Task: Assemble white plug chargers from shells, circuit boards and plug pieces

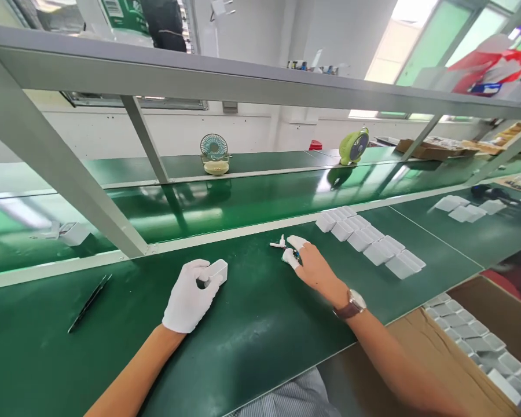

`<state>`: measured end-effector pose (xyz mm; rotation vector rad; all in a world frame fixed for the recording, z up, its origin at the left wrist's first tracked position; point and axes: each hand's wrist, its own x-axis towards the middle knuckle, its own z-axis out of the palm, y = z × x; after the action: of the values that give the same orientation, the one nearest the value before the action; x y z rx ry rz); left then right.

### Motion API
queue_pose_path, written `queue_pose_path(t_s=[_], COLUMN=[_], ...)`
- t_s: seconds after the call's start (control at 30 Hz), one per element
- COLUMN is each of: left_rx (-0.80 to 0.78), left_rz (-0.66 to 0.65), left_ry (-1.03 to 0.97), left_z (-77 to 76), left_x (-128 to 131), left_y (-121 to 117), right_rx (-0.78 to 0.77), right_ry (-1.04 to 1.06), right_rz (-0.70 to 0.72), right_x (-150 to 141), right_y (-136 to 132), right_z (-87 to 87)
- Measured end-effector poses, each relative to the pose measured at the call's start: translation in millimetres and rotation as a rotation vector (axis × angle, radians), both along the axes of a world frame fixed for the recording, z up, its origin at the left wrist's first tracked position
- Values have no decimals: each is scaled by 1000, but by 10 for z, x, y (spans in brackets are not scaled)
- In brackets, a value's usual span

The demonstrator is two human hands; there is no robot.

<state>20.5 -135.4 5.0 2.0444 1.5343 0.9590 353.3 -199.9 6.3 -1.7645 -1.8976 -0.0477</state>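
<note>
My left hand, in a white glove, is closed around a small white plastic housing resting on the green bench. My right hand is bare except for white finger cots on two fingertips; it reaches forward, its fingers pinched at a small white part with metal prongs lying on the mat. Something small and dark shows between those fingertips, too small to name. A watch sits on my right wrist.
A row of white housings lies right of my right hand; more farther right. Black tweezers lie at left. A cardboard box with white housings stands at lower right. Two small fans stand beyond the conveyor. A metal frame strut crosses left.
</note>
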Motion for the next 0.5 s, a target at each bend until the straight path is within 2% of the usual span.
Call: queue_pose_path(t_s=[0.07,0.13,0.27,0.33,0.4,0.5], left_rx=[-53,-89,-89,-91,-111,-164], left_rz=[-24,-55,-94,-101,-100,-108], left_ry=[20,56,108,100,74,20], left_z=[-1,-4,-13,-19,-25,-26], left_x=[12,17,9,3,-1,-5], left_y=[-4,-2,8,11,9,-3], right_rx=[-73,-122,-197,-154,-32,49], right_ry=[46,71,92,59,-13,-140], right_rz=[-65,-45,9,28,72,143], right_x=[90,75,-144,-244,-294,-269], right_y=[-115,-244,-478,-522,-496,-362], right_z=[-91,-146,-56,26,67,22])
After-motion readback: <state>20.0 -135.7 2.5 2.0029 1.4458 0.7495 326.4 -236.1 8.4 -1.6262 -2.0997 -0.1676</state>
